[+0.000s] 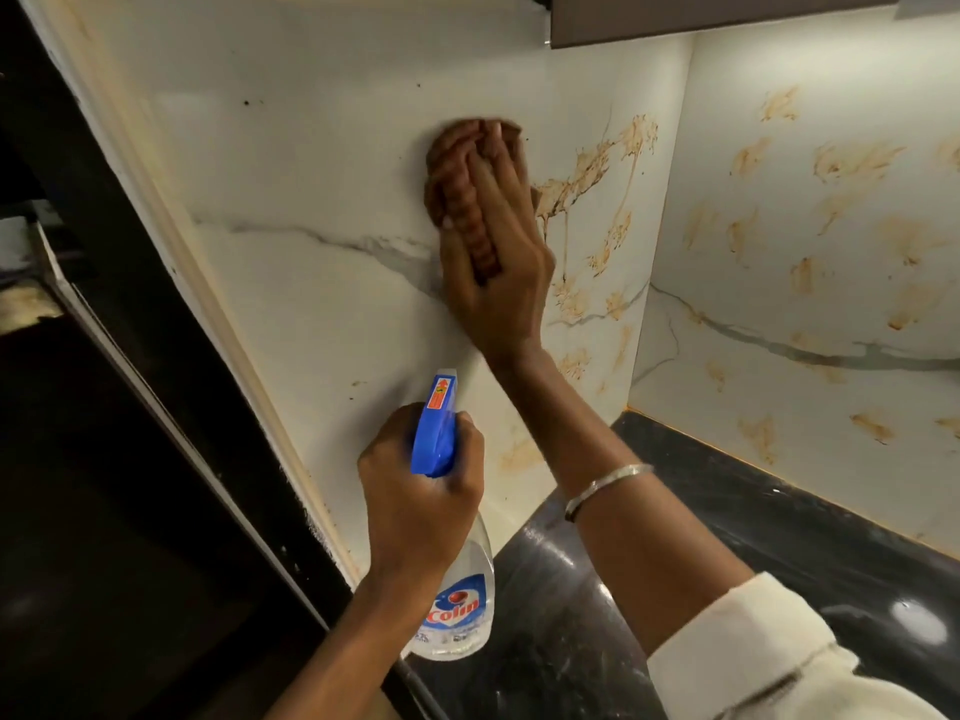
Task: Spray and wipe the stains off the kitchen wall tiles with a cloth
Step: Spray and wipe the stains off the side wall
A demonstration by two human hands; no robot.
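My right hand (501, 267) presses a bunched brown cloth (457, 163) flat against the white marble-look wall tiles (322, 163), fingers stretched over it. Brown-orange stains (602, 179) streak the tile just right of the cloth. More stains (852, 163) dot the side wall on the right. My left hand (421, 491) grips a clear spray bottle (460, 600) by its neck, below the cloth. Its blue trigger head (436, 433) points up at the wall.
A black stone counter (727, 517) runs below the tiles, meeting both walls in the corner. A dark cabinet (701, 18) hangs overhead. A cream trim strip (171, 226) and a dark opening bound the tiled wall on the left.
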